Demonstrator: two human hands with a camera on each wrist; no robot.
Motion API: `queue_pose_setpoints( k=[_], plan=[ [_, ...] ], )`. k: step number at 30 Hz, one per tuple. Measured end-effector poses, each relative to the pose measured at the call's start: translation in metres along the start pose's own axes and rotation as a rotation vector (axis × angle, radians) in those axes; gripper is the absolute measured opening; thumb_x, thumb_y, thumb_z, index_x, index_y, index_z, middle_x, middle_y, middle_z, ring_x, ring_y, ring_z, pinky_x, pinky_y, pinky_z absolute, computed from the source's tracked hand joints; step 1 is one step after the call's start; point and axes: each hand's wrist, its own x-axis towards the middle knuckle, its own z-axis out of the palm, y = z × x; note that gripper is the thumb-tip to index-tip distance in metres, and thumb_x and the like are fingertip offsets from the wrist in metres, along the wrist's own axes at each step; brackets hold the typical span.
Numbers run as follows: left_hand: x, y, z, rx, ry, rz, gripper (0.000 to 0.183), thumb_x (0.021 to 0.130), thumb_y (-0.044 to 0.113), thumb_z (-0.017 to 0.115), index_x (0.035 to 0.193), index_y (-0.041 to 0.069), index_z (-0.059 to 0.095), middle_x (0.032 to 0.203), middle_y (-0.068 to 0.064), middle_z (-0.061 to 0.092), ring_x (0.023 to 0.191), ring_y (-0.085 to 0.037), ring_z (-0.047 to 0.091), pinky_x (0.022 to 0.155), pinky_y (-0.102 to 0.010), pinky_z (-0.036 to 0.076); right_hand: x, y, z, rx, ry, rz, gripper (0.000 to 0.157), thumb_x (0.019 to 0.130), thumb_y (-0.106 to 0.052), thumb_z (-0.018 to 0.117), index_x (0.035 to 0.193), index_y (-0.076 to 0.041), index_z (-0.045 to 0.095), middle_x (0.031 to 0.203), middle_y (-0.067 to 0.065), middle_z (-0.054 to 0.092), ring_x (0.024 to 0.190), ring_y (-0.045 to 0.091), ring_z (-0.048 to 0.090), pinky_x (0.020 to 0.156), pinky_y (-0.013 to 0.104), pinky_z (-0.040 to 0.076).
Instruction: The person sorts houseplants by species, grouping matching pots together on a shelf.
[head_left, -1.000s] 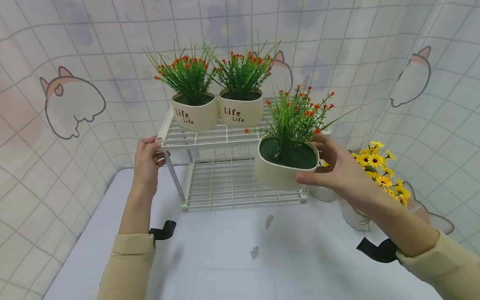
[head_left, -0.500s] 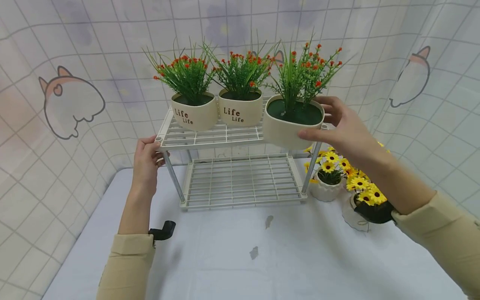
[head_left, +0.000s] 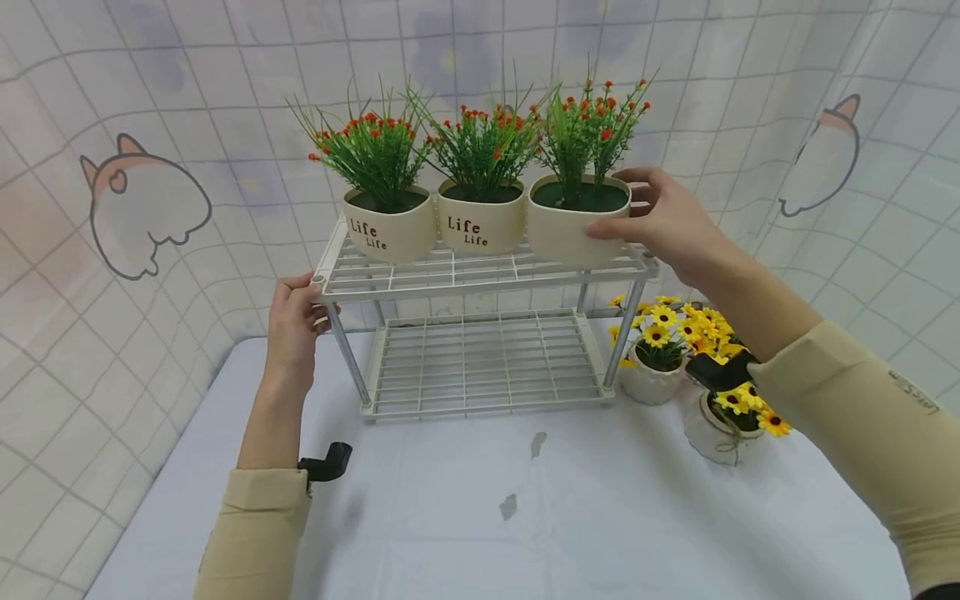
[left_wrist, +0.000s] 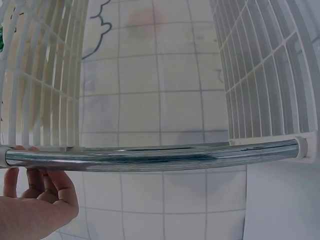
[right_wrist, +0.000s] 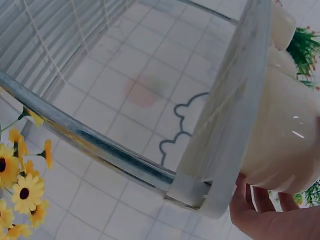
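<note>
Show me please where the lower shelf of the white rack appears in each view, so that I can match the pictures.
Head: the lower shelf is near the centre, under the upper shelf.
Left wrist: the lower shelf is at upper right.
Right wrist: the lower shelf fills the upper left corner.
Shared landmark: the upper shelf, at left in the left wrist view, at right in the right wrist view.

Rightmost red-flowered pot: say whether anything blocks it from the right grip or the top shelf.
Nothing visible does. The right grip holds the rightmost red-flowered pot directly; nothing shows between it and the top shelf. The middle pot stands beside it, not underneath.
</note>
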Motion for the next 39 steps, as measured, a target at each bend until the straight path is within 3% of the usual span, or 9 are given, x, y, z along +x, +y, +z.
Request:
queue_pose_setpoints(
  k=[10, 22, 31, 39],
  plan=[
    [0.0, -0.002, 0.0, 0.013, 0.0, 0.011, 0.019, 0.106, 0.022, 0.04, 0.122, 0.019, 0.05, 0.117, -0.007, 0.06, 0.094, -0.018, 0.055, 0.084, -0.032, 0.039, 0.025, 0.01, 0.002, 0.041, -0.003, 0.042, 0.094, 0.09, -0.034, 0.081, 0.159, -0.01, 0.021, 0.157, 0.016, 0.035, 0.123, 0.032, 0.051, 0.111, 0.049, 0.038],
    [0.0, -0.002, -0.001, 0.01, -0.009, 0.029, 0.02, 0.107, 0.024, 0.041, 0.123, 0.017, 0.051, 0.119, -0.009, 0.059, 0.095, -0.018, 0.055, 0.085, -0.032, 0.04, 0.033, 0.018, 0.002, 0.036, 0.006, 0.013, 0.096, 0.092, -0.034, 0.077, 0.163, -0.01, 0.017, 0.163, 0.016, 0.027, 0.144, 0.032, 0.037, 0.114, 0.047, 0.035],
    [-0.001, -0.001, -0.002, 0.006, -0.011, 0.028, 0.019, 0.107, 0.023, 0.041, 0.123, 0.017, 0.05, 0.117, -0.008, 0.06, 0.095, -0.018, 0.056, 0.086, -0.032, 0.04, 0.016, 0.029, 0.002, 0.038, 0.052, -0.028, 0.088, 0.092, -0.031, 0.079, 0.158, -0.008, 0.025, 0.157, 0.015, 0.037, 0.141, 0.032, 0.04, 0.113, 0.048, 0.036],
    [-0.001, -0.002, 0.0, -0.003, -0.009, 0.029, 0.018, 0.107, 0.022, 0.042, 0.122, 0.018, 0.051, 0.115, -0.005, 0.061, 0.094, -0.018, 0.056, 0.084, -0.031, 0.04, -0.012, 0.04, 0.0, -0.021, 0.159, -0.083, 0.072, 0.094, -0.034, 0.076, 0.151, -0.012, 0.036, 0.151, 0.011, 0.043, 0.139, 0.028, 0.044, 0.112, 0.051, 0.038]
  ],
)
